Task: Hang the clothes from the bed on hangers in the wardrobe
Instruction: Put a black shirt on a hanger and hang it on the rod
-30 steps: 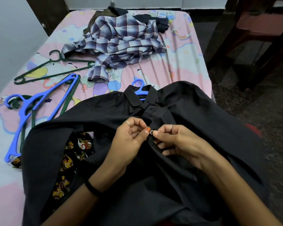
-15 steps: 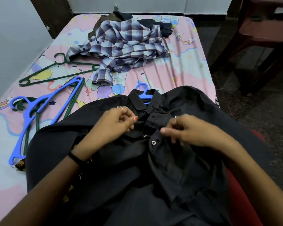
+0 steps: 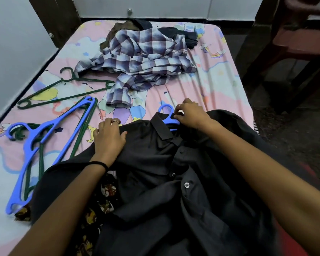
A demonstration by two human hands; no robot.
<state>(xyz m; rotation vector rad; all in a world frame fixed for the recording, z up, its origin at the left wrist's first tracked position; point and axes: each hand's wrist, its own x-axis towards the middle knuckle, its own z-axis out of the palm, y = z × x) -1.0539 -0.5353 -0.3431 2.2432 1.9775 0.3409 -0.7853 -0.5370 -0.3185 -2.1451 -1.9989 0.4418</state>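
Gripping black shirt [image 3: 155, 163] w/ both hands; no legible writing.

black shirt [image 3: 155, 163], blue hanger [image 3: 35, 145], plaid purple-white shirt [image 3: 142, 58], pink bedsheet [image 3: 211, 84]

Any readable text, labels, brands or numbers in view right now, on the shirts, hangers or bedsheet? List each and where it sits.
None can be read.
Black shirt: no tag or label shows.
Blue hanger: no moulded lettering can be made out.
Bedsheet: cartoon pictures only, no words.
Patterned fabric under the black shirt: printed motifs, too blurred to tell whether any are letters.
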